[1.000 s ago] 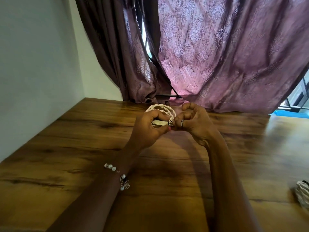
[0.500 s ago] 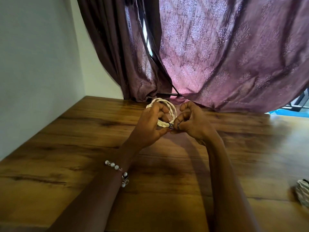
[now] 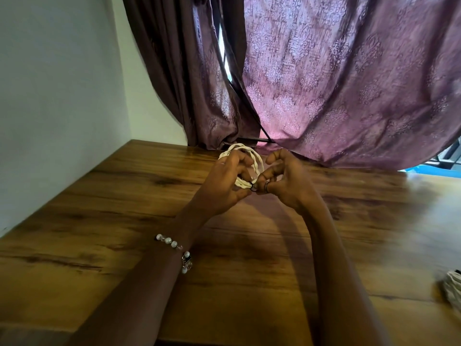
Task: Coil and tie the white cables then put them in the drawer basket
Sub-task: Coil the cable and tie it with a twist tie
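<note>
Head view shows my left hand (image 3: 219, 186) gripping the light, springy coiled white cable (image 3: 245, 159) while my right hand (image 3: 282, 183) pinches its black tie (image 3: 253, 188), the best hold.

Both hands are raised above the wooden counter (image 3: 124, 221), meeting at a coiled white cable (image 3: 257, 159). The left hand (image 3: 222, 186) grips the coil, its fingers curled through the loop. The right hand (image 3: 284, 181), a ring on one finger, pinches a small black tie (image 3: 253, 188) at the coil's lower edge. A pearl bracelet (image 3: 174, 248) circles the left wrist. A purple patterned curtain (image 3: 336, 83) hangs behind, and another white bundle (image 3: 452, 285) lies at the counter's right edge.
</note>
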Action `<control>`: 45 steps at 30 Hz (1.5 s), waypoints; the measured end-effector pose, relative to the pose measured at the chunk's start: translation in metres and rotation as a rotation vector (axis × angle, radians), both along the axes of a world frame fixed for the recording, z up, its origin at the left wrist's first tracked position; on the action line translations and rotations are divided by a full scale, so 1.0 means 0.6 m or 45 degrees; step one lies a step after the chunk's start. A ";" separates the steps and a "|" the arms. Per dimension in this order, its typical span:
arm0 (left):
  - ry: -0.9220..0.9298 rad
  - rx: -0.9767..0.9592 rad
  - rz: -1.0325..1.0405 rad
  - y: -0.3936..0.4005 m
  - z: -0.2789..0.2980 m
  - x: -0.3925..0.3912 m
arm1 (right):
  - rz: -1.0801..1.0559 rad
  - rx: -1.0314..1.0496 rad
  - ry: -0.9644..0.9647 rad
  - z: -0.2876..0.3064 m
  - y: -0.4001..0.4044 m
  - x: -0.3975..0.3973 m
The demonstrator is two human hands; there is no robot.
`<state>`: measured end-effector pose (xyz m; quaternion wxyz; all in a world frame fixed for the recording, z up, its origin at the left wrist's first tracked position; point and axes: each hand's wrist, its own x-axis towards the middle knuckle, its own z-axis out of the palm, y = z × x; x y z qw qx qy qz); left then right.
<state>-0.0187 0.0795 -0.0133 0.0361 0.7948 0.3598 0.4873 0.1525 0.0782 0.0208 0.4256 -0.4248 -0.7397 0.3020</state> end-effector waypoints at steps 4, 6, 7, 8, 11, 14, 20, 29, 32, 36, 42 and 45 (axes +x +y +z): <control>-0.018 0.004 0.018 -0.001 0.000 -0.001 | -0.011 0.120 -0.084 -0.001 0.002 -0.002; -0.050 -0.035 -0.004 -0.001 0.000 0.000 | -0.022 0.221 -0.161 -0.003 0.006 -0.006; -0.070 -0.054 -0.012 0.000 -0.001 0.000 | -0.030 0.257 -0.198 -0.005 0.007 -0.007; -0.092 -0.072 -0.015 -0.001 -0.002 0.000 | -0.031 0.277 -0.216 -0.006 0.009 -0.007; -0.148 -0.112 -0.040 -0.006 -0.001 0.003 | 0.016 0.328 -0.209 -0.009 0.013 -0.002; -0.193 -0.131 -0.041 -0.007 -0.001 0.002 | 0.049 0.429 -0.192 -0.015 0.017 0.000; -0.242 -0.162 0.012 -0.009 -0.004 -0.001 | 0.040 0.583 -0.209 -0.032 0.038 -0.006; -0.360 -0.020 0.102 -0.007 0.000 -0.008 | -0.039 0.737 -0.260 -0.045 0.055 -0.014; -0.386 0.047 0.126 -0.002 -0.003 -0.010 | -0.028 0.740 -0.236 -0.043 0.046 -0.027; -0.394 0.068 0.137 -0.002 -0.001 -0.006 | -0.060 0.803 -0.250 -0.044 0.040 -0.032; -0.354 0.121 0.181 -0.002 -0.004 -0.005 | -0.066 0.834 -0.231 -0.042 0.038 -0.029; -0.284 0.187 0.250 -0.004 -0.003 -0.003 | -0.082 0.885 -0.248 -0.043 0.031 -0.031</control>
